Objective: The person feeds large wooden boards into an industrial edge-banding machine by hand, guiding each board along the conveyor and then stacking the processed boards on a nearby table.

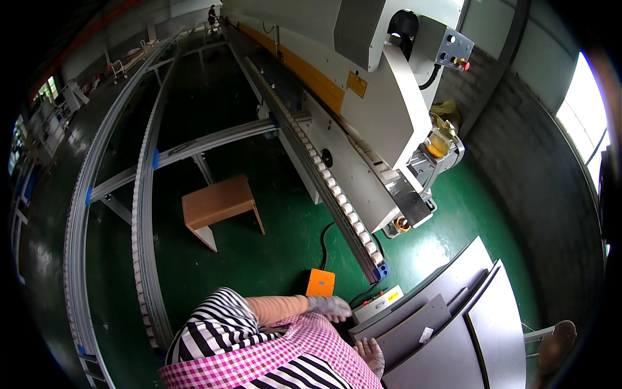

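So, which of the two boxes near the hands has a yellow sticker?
The white box, between the left hand and the grey panels; the orange box shows none.

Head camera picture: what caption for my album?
A left hand by a white box, a right hand by grey panels, roller rails beyond.

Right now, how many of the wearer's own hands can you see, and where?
2. The left hand is just beside the white box; the right hand is lower, by the left edge of the grey panels. Neither is hidden.
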### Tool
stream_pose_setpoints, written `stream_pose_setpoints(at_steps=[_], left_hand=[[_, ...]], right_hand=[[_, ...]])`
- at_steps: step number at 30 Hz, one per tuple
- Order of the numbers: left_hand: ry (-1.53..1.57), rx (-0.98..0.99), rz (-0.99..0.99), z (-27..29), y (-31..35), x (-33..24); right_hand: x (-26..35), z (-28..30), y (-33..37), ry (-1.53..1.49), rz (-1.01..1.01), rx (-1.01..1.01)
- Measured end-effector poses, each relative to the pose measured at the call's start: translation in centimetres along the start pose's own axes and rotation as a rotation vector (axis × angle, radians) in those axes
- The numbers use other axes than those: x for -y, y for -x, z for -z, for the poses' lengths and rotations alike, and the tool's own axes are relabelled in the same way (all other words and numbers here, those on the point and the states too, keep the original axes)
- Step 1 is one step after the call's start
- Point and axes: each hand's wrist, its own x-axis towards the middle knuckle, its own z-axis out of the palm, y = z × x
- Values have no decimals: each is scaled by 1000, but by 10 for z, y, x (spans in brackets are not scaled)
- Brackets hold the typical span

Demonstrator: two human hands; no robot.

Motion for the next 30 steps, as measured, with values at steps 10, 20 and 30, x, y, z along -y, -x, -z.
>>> stream_pose_setpoints(at_steps=[10, 20, 30], left_hand=[[720, -1322, -222, 181, 153, 24], [875, -1289, -325, 192, 168, 12], [869, -1293, -381, 198, 177, 7]], right_hand=[[30, -35, 5, -34, 12, 55], [30, -51, 14, 22, 159, 255], [42, -62, 2, -67, 82, 54]])
